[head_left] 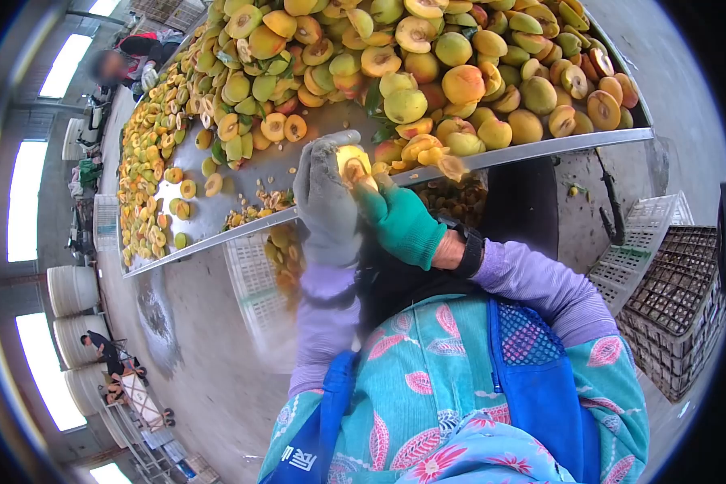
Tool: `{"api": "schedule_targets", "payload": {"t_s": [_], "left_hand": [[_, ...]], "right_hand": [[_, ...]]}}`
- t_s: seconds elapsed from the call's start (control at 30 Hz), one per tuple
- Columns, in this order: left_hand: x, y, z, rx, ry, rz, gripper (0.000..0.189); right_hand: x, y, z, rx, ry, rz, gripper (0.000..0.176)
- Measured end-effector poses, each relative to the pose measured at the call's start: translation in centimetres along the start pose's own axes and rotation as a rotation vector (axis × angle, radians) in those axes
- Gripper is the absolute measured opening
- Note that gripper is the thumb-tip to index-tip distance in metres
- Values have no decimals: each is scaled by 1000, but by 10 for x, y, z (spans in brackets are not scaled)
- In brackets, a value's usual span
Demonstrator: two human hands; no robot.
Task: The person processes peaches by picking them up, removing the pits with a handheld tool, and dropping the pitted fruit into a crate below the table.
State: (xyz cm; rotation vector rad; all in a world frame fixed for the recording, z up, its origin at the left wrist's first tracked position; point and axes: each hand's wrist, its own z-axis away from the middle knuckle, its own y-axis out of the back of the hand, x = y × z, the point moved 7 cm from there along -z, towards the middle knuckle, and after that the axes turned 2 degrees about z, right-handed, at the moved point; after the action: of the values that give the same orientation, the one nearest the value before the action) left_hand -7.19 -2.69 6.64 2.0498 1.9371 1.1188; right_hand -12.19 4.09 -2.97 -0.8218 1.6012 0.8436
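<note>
My left hand point(324, 189), in a grey glove, grips a halved yellow peach point(352, 164) with its cut face and brown pit area showing. In a green glove, my right hand point(405, 226) is closed, its fingertips right at the cut face; whether a small tool is in it I cannot make out. Both hands are over the near rim of a metal table point(452, 168). Just beyond them lies a heap of peaches, whole and halved point(405, 106). Peach pieces point(437, 157) hang over the rim beside my right hand.
Loose pits point(260, 206) lie on the table to the left. Below the rim stands a white crate point(254, 278) with peach halves. At right are a white basket point(639, 242) and stacked dark crates point(661, 298). Other people point(109, 355) are at the far left.
</note>
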Motion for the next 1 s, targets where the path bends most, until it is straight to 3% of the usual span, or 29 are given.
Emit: {"api": "schedule_targets", "payload": {"t_s": [0.1, 0.17, 0.2, 0.23, 0.27, 0.37, 0.43, 0.5, 0.57, 0.73, 0.77, 0.8, 0.83, 0.9, 0.93, 1.0], "left_hand": [[-3, -2, -5, -115, -17, 10, 19], [-31, -9, 4, -93, 492, 414, 16], [-40, -18, 6, -75, 722, 620, 16], [-44, -25, 9, -44, 647, 703, 17], [-47, -31, 9, -11, 546, 781, 19], [-70, -59, 19, -50, 660, 925, 9], [-58, -64, 4, -260, 702, 1105, 12], [-57, -69, -1, -336, 837, 1002, 22], [-51, -70, -12, -397, 811, 887, 24], [-59, -76, -13, -584, 806, 785, 29], [-62, -82, -6, -506, 864, 1012, 30], [-65, -82, -2, -572, 875, 944, 28], [-62, -74, -2, -637, 885, 872, 27], [-54, -62, -7, -572, 848, 912, 26], [-52, -55, -8, -526, 836, 928, 25], [-52, -32, -7, -229, 827, 1000, 25]], "right_hand": [[7, -6, 2, -77, -160, -246, 33], [-12, -7, 3, -98, -205, -423, 33], [-16, -6, 7, -165, -427, -497, 33], [-24, -4, 15, -233, -632, -565, 33], [-17, -4, 12, -181, -624, -552, 36], [15, -12, 9, -190, -644, -724, 49], [-18, -18, 14, -434, -812, -1318, 43], [-28, -13, 5, -531, -711, -1417, 42], [-26, -6, 6, -537, -699, -1185, 43], [-31, -13, 6, -484, -753, -1305, 43], [-36, -14, 8, -474, -760, -1345, 43], [-37, -9, 11, -390, -828, -1138, 42], [-39, -12, 12, -386, -810, -1136, 41], [-42, -11, 13, -397, -780, -1108, 40], [-63, -19, 14, -656, -667, -1481, 39], [-68, -26, 9, -744, -642, -1578, 42]]}}
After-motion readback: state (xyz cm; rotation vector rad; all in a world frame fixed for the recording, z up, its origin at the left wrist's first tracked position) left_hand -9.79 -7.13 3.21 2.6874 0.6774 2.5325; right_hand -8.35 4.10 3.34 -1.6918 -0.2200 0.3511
